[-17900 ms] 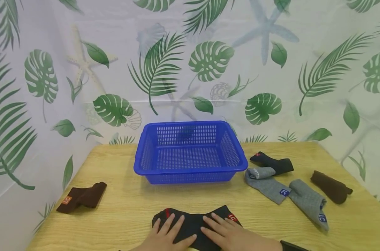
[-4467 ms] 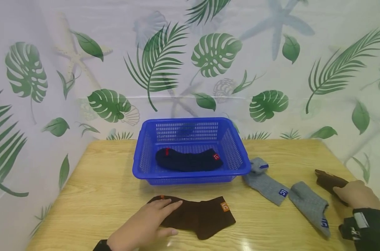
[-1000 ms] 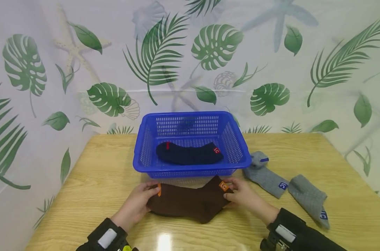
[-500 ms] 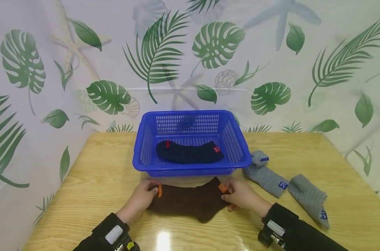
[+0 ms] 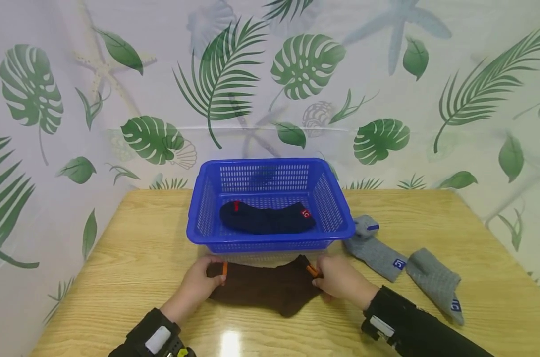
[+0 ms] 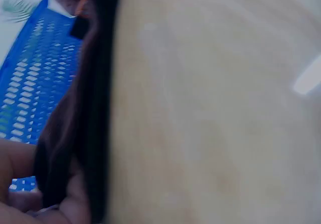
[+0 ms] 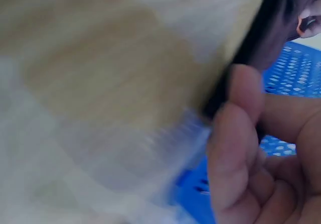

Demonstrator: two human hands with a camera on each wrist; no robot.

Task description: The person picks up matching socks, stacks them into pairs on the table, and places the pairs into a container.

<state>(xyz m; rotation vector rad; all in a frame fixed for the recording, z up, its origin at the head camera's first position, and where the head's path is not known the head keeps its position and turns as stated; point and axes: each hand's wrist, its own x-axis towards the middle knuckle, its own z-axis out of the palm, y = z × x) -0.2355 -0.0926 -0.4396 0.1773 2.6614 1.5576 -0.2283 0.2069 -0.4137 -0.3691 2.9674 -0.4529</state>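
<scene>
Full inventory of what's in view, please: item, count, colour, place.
backdrop: 1, white with green leaves, behind table
table: 1, light wood, under everything
basket: 1, blue, on table
dark socks: at least 1 (layers unclear), near-black with red marks, in basket
brown socks: at least 1 (layers unclear), brown with orange marks, between the hands, near side of basket
gray socks: 2, gray with blue marks, right of basket
wrist devices: 2, black and white, at wrists
sleeves: 2, black, on forearms
left hand: 1, bare, gripping brown socks' left end
right hand: 1, bare, pinching right end
</scene>
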